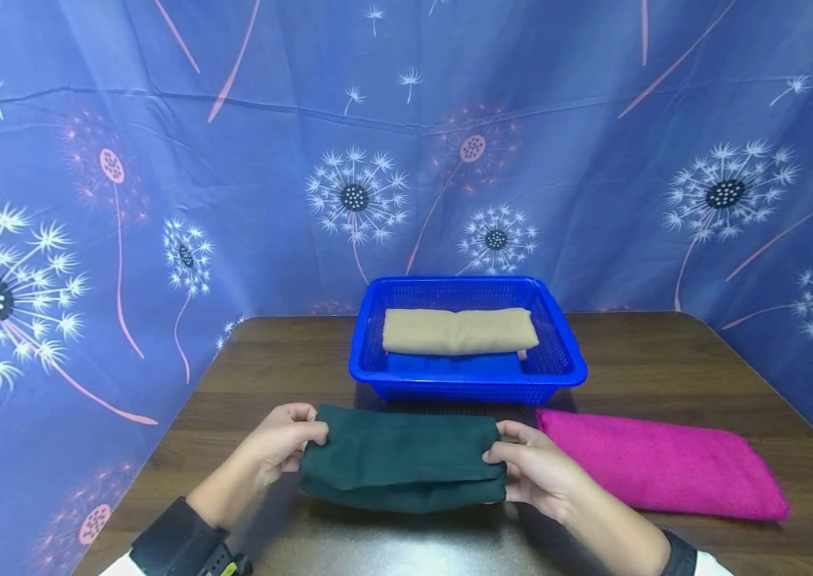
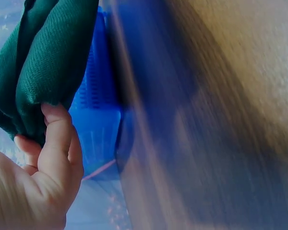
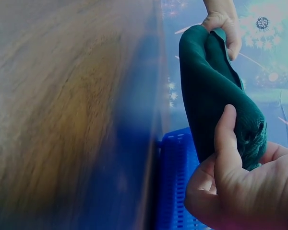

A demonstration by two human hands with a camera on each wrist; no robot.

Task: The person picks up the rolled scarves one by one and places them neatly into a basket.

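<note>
A folded dark green cloth [image 1: 402, 452] is held up between both hands, in front of the blue basket. At its left end my left hand [image 1: 287, 440] grips it, thumb on the near face and fingers behind. My right hand [image 1: 532, 464] pinches the right end the same way. In the left wrist view the green cloth [image 2: 57, 57] shows two thick folded layers above the left hand [image 2: 43, 177]. The right wrist view shows the rolled edge of the cloth [image 3: 206, 91] with the right hand [image 3: 235, 177] curled round its near end.
A blue plastic basket [image 1: 467, 392] stands at the back of the wooden table [image 1: 284, 360]. Inside it lies a folded beige cloth [image 1: 457, 332] over something blue. A folded magenta cloth [image 1: 666, 464] lies to the right. A blue dandelion-print curtain [image 1: 406, 160] hangs behind the table.
</note>
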